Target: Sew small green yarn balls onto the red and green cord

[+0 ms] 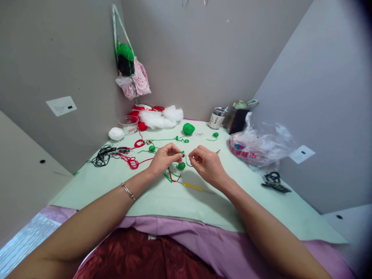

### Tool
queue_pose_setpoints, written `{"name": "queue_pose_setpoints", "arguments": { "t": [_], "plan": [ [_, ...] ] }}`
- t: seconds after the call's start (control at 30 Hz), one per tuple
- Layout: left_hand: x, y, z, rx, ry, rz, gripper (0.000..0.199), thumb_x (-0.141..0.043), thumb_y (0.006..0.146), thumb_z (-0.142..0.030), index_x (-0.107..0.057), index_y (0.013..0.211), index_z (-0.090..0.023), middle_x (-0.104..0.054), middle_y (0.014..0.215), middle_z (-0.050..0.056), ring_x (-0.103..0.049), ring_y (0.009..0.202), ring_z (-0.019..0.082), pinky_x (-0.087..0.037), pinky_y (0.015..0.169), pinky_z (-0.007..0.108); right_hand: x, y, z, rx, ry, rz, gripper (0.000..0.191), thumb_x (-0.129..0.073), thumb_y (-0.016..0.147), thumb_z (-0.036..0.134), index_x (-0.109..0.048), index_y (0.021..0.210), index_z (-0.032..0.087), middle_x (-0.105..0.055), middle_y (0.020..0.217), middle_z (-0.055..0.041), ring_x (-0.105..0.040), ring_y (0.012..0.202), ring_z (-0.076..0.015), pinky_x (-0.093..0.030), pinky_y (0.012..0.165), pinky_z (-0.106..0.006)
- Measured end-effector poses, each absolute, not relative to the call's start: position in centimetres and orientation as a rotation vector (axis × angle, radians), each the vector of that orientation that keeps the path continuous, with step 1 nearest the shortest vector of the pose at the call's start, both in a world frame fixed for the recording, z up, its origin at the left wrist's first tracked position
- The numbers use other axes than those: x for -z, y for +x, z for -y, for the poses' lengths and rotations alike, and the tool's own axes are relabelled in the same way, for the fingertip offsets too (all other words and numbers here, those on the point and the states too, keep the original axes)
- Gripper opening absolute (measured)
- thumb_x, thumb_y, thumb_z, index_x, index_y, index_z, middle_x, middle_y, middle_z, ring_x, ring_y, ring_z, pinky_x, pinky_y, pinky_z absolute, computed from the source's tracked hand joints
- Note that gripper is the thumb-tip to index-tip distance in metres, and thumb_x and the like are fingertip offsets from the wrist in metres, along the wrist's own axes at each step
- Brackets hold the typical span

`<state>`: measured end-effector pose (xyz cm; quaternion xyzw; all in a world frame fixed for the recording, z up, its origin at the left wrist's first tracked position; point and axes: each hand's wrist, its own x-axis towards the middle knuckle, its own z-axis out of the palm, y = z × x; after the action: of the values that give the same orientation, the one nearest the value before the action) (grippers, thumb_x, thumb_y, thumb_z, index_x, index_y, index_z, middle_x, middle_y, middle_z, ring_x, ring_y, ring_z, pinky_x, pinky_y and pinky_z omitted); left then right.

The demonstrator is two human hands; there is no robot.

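My left hand pinches a small red-and-green crocheted piece between thumb and fingers, and most of it is hidden. Just to the right, my right hand is closed in a pinch on a thin black yarn strand that loops between the two hands. Under them on the table lie a small green ball and red and green yarn ends. A yellow-handled crochet hook rests nearer to me.
Tangled black yarn and loose red yarn spread at left. White stuffing, a clear plastic cup and a green yarn ball are behind. A plastic bag and black hair clip sit right.
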<state>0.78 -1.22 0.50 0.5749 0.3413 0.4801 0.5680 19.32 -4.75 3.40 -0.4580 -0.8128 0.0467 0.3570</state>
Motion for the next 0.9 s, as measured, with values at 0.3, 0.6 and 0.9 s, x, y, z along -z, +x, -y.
{"name": "queue_pose_setpoints", "arguments": {
  "t": [0.3, 0.6, 0.9],
  "plan": [
    [0.0, 1.2, 2.2, -1.281, 1.732, -0.821, 0.015, -0.07, 0.078, -0.03, -0.061, 0.078, -0.018, -0.057, 0.082, 0.001, -0.058, 0.077, 0.014, -0.048, 0.073, 0.027, -2.7, 18.5, 4.6, -0.219, -1.229, 2.021, 0.011, -0.056, 0.083, 0.011, -0.06, 0.077, 0.019, -0.057, 0.074, -0.0003, -0.05, 0.063, -0.0127, -0.036, 0.061, -0.026],
    [-0.9, 0.9, 1.4, -0.897, 1.082, -0.612, 0.032, -0.074, 0.078, -0.036, -0.057, 0.095, -0.015, -0.064, 0.091, 0.004, -0.066, 0.076, 0.012, -0.055, 0.08, 0.031, -2.2, 18.8, 4.0, -0.348, -1.114, 1.796, 0.007, -0.06, 0.087, 0.021, -0.067, 0.086, 0.02, -0.056, 0.076, -0.001, -0.049, 0.065, -0.013, -0.04, 0.062, -0.027],
    [-1.3, 0.7, 1.5, -0.961, 1.121, -0.646, 0.026, -0.076, 0.075, -0.028, -0.058, 0.088, -0.014, -0.06, 0.077, -0.001, -0.063, 0.072, 0.011, -0.056, 0.076, 0.028, -2.6, 18.9, 3.3, -0.916, -1.077, 1.636, 0.024, -0.064, 0.084, 0.04, -0.068, 0.085, 0.017, -0.065, 0.077, -0.0026, -0.058, 0.071, -0.0144, -0.049, 0.065, -0.028]
  ]
}}
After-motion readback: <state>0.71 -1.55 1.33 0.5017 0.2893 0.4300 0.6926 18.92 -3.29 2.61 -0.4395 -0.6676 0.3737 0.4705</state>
